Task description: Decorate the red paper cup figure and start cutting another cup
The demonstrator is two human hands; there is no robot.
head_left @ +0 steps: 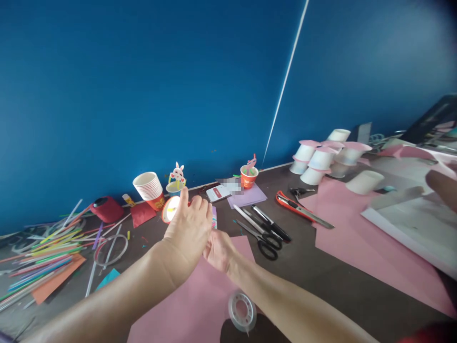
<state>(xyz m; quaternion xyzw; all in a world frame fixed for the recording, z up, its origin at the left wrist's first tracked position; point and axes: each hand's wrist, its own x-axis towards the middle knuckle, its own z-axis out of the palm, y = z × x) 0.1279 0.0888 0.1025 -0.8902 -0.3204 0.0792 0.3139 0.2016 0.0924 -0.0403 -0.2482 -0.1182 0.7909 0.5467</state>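
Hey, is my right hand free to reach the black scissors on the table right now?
Probably yes: the right hand lies just left of the scissors, with only bare table between, though the left hand overlaps it.

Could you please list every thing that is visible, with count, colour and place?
straws: many, mixed colours, far left
cup stack: one, white and red, by wall
scissors: one, black, centre
knife: one, red, right of centre
tape roll: one, clear, bottom centre
pink paper: one sheet, under arms
white cups: several, pink lids, right back
table: one, dark
left hand: raised, in front of right
right hand: partly hidden behind left
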